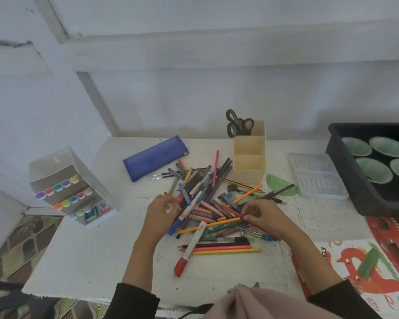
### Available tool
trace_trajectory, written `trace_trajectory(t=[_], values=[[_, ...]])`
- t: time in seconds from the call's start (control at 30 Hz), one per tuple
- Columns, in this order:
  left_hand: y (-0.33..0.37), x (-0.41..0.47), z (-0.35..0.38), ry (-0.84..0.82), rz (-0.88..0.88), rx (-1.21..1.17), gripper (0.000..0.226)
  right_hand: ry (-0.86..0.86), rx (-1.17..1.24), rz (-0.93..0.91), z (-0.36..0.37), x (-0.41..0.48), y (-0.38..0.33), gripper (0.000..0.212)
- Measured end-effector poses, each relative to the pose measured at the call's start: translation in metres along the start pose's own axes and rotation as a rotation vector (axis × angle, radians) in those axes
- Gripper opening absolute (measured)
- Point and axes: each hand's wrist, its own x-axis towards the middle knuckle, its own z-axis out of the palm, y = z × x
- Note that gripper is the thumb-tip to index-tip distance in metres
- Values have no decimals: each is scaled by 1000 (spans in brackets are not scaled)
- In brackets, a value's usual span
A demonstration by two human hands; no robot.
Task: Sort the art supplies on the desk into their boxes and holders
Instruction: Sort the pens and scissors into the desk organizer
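A heap of coloured pencils, pens and markers (207,194) lies in the middle of the white desk (90,254). My left hand (162,209) is at the heap's left edge, fingers curled round a small white object. My right hand (264,215) pinches a red pencil (234,211) at the heap's right side. A large red-capped white marker (190,247) lies at the front, beside a neat row of pencils (226,247). A cream three-part holder (249,157) stands behind the heap with black scissors (236,124) in its rear part. A blue pencil case (154,155) lies shut at the back left.
A white tiered marker rack (72,187) stands at the left. A clear plastic box (316,176) and a green protractor (279,184) lie right of the holder. A dark tray (346,180) holds green bowls. Red-printed boxes (366,268) lie at the front right.
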Motion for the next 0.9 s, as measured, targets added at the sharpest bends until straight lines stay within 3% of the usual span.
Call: trace_trajectory(t=[0.13,0.47,0.73,0.8,0.9], values=[[-12,-4,0,-99,-8,47,29,-1,-7,-20,7,6,-8,10],[-26,0,6,-133,1,91,33,-47,-84,-124,22,17,-18,14],[-21,17,18,108,50,32,13,15,-86,-102,23,21,-14,9],[-18,28,19,143,31,89,19,14,-108,-113,20,25,-17,9],[-15,41,21,45,86,247,42,33,-121,-138,15,32,-22,6]])
